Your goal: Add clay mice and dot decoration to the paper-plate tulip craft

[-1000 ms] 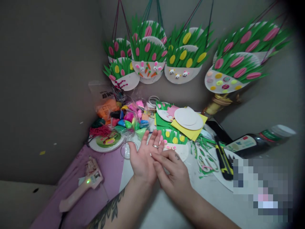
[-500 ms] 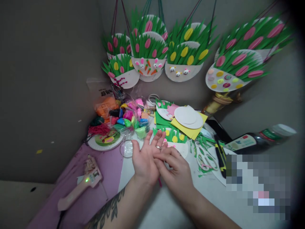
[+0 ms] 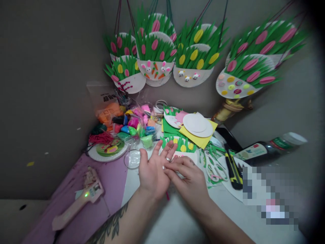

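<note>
My left hand (image 3: 152, 169) is held palm up over the white table (image 3: 182, 220), fingers stretched out and apart, a ring on one finger. A tiny white bit lies on its palm. My right hand (image 3: 190, 179) lies palm down beside it, its fingers pressed together on the left palm around that bit. Just beyond the fingertips lies a paper-plate craft (image 3: 181, 149) with green grass and yellow eggs. A thin pink stick (image 3: 167, 196) shows under the hands.
A pink glue gun (image 3: 76, 203) with a lit green light lies on purple paper at left. Clay packets (image 3: 132, 123), a clear lid (image 3: 132, 159), foam sheets (image 3: 198, 130), scissors (image 3: 215, 169), a yellow knife (image 3: 232, 169) and a lying bottle (image 3: 269, 149) crowd the table. Finished baskets (image 3: 193, 57) hang on the wall.
Both hands stay together over the table; the right fingers have slid slightly along the left palm. The view has shifted a little, so everything sits slightly more to the left.
</note>
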`<act>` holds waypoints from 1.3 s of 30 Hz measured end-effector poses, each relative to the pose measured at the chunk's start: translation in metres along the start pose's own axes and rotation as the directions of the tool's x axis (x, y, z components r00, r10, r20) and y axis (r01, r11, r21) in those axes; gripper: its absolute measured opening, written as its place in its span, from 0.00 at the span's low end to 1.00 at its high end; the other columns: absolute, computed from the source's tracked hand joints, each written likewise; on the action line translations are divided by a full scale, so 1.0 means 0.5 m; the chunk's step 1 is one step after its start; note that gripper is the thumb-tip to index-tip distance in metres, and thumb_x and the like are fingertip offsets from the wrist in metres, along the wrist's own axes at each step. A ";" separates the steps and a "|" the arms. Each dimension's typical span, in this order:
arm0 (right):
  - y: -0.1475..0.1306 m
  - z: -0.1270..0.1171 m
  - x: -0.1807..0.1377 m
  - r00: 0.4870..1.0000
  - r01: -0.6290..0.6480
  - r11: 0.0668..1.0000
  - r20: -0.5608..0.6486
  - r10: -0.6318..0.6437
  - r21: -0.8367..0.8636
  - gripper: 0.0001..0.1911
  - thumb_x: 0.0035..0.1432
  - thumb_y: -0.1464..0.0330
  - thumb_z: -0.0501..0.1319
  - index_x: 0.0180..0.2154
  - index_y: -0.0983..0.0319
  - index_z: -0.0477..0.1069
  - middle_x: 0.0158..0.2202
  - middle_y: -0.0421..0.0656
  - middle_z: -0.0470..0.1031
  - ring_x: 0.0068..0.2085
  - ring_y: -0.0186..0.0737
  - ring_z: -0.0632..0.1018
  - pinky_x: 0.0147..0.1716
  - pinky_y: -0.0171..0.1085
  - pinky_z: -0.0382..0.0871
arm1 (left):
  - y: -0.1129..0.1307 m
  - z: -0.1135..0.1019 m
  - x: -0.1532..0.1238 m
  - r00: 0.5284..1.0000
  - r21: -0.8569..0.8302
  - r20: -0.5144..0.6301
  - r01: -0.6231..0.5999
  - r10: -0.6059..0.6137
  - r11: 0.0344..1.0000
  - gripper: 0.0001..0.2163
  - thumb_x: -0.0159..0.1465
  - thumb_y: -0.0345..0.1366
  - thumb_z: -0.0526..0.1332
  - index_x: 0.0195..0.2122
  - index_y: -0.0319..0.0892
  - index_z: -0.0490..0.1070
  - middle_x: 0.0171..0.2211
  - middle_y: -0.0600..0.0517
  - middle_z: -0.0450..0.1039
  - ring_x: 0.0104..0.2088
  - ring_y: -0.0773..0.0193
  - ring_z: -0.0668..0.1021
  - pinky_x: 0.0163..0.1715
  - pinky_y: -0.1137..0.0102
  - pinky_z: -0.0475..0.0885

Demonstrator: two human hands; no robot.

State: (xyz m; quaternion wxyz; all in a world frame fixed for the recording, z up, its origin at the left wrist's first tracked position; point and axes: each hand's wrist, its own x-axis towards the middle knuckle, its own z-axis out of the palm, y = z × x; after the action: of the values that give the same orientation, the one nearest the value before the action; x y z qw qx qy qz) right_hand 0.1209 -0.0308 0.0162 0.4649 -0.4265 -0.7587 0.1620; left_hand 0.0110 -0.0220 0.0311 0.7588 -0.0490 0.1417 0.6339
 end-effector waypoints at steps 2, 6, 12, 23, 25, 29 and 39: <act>0.005 0.002 -0.002 1.000 0.024 1.000 -0.003 -0.024 0.002 0.08 0.54 0.73 0.64 0.35 0.56 0.78 0.29 0.41 0.76 0.34 0.39 0.76 0.35 0.40 0.72 | -0.001 -0.002 0.002 1.000 0.009 -0.010 0.009 -0.009 1.000 0.30 0.63 0.59 0.47 0.55 0.40 0.61 0.55 0.37 0.67 0.57 0.48 0.70 0.53 0.54 0.67; 0.011 0.009 -0.010 0.999 0.025 1.000 -0.037 -0.024 0.017 0.07 0.55 0.73 0.63 0.34 0.56 0.78 0.29 0.41 0.77 0.34 0.39 0.76 0.35 0.40 0.72 | -0.004 -0.003 0.005 1.000 0.029 -0.030 0.010 -0.009 1.000 0.29 0.63 0.58 0.47 0.56 0.41 0.60 0.55 0.37 0.66 0.57 0.49 0.70 0.55 0.52 0.65; 0.014 0.018 -0.019 0.997 0.010 0.999 -0.076 -0.007 0.039 0.07 0.55 0.73 0.63 0.34 0.57 0.78 0.30 0.41 0.76 0.33 0.37 0.76 0.38 0.40 0.73 | -0.008 0.001 0.003 0.998 0.094 -0.056 -0.018 0.024 0.995 0.28 0.64 0.58 0.47 0.55 0.41 0.61 0.55 0.37 0.67 0.57 0.51 0.70 0.56 0.56 0.66; 0.019 0.034 -0.032 0.980 -0.146 0.964 -0.100 0.172 0.222 0.06 0.54 0.73 0.63 0.32 0.57 0.79 0.30 0.41 0.75 0.32 0.37 0.77 0.32 0.36 0.73 | -0.016 0.018 -0.004 0.984 0.257 -0.142 -0.066 0.105 0.964 0.24 0.66 0.55 0.45 0.51 0.43 0.63 0.54 0.40 0.69 0.57 0.55 0.71 0.58 0.58 0.63; 0.019 0.036 -0.034 0.969 -0.199 0.938 -0.088 0.232 0.285 0.06 0.54 0.73 0.63 0.31 0.57 0.79 0.30 0.41 0.75 0.33 0.37 0.77 0.32 0.36 0.73 | -0.021 0.023 -0.005 0.974 0.301 -0.175 -0.086 0.144 0.950 0.22 0.66 0.54 0.45 0.50 0.44 0.64 0.53 0.41 0.69 0.57 0.57 0.70 0.59 0.59 0.62; 0.021 0.042 -0.039 0.946 -0.277 0.880 -0.049 0.320 0.387 0.07 0.53 0.73 0.64 0.31 0.57 0.79 0.30 0.41 0.75 0.34 0.37 0.76 0.35 0.37 0.72 | -0.032 0.033 -0.009 0.942 0.392 -0.245 -0.121 0.230 0.912 0.21 0.67 0.53 0.44 0.50 0.45 0.64 0.52 0.44 0.71 0.58 0.60 0.69 0.62 0.61 0.57; 0.023 0.064 -0.044 0.829 -0.433 0.495 0.117 0.547 0.753 0.03 0.49 0.67 0.67 0.27 0.59 0.78 0.29 0.40 0.73 0.34 0.37 0.75 0.38 0.38 0.70 | -0.062 0.067 -0.020 0.853 0.468 -0.347 -0.203 0.390 0.860 0.15 0.68 0.48 0.47 0.47 0.49 0.67 0.56 0.51 0.67 0.62 0.65 0.63 0.64 0.65 0.52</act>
State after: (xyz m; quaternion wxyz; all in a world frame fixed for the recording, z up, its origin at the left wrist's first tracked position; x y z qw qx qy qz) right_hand 0.1041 -0.0368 -0.0199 0.5835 -0.4021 -0.4335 0.5568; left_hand 0.0448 -0.0290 0.0625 0.5914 -0.0023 0.4425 0.6741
